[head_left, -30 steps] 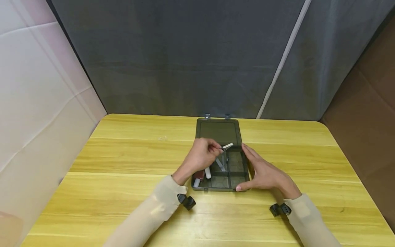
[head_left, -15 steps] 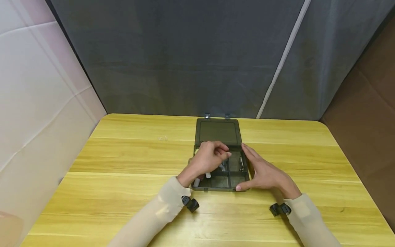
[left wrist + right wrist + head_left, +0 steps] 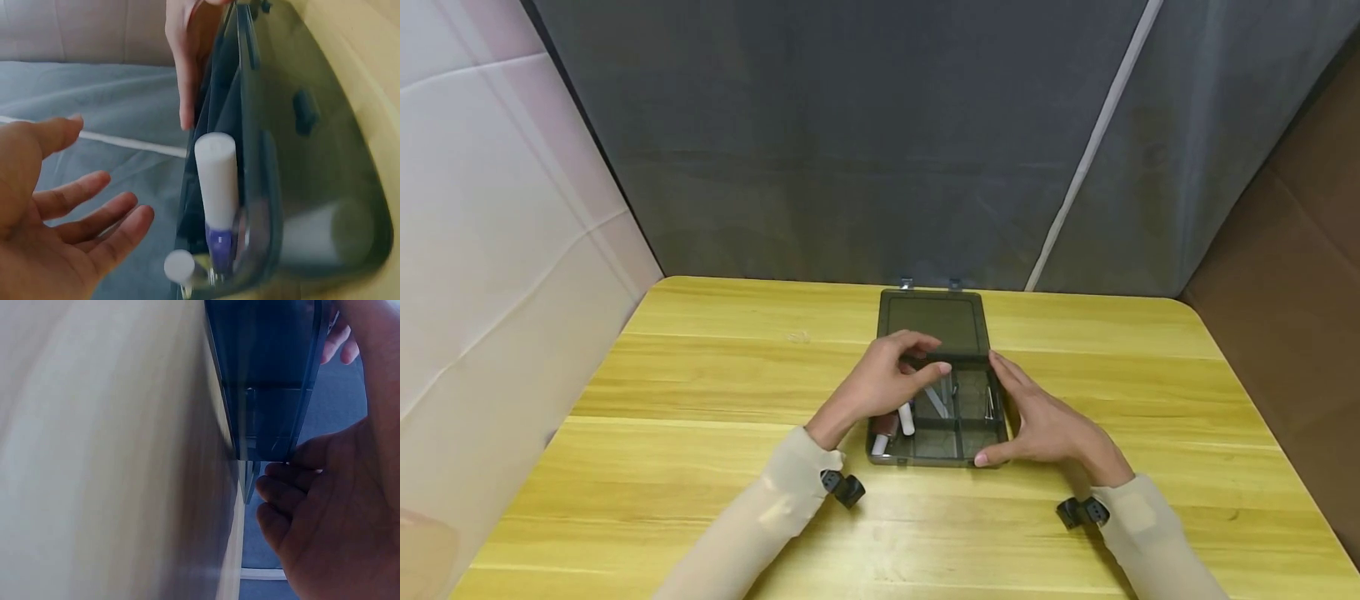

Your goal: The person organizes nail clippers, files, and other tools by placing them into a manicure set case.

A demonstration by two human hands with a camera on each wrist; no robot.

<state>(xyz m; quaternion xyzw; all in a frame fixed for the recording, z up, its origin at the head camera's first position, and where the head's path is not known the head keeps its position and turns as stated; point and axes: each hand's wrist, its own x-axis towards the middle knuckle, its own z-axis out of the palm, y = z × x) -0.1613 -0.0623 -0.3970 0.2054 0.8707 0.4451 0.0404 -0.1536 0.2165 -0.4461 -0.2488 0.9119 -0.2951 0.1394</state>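
Observation:
My left hand hovers over the left part of a dark translucent compartment box, fingers and thumb spread, holding nothing. In the left wrist view its fingers stand apart from the box. My right hand rests along the box's right side, thumb at the front corner and fingertips at the back one. A slim shiny metal piece, too small to identify, lies in the back right compartment. On the left are a brown bottle with a white cap and a white tube with a purple end. A grey flat strip lies beside the divider.
The box's lid lies folded back on the wooden table. A small clear item is on the table at the back left. Dark cloth hangs behind the table.
My left hand has let go of the slim metal piece, which now lies in the back right compartment, and has drawn back left with fingers spreading. My right hand has stayed put.

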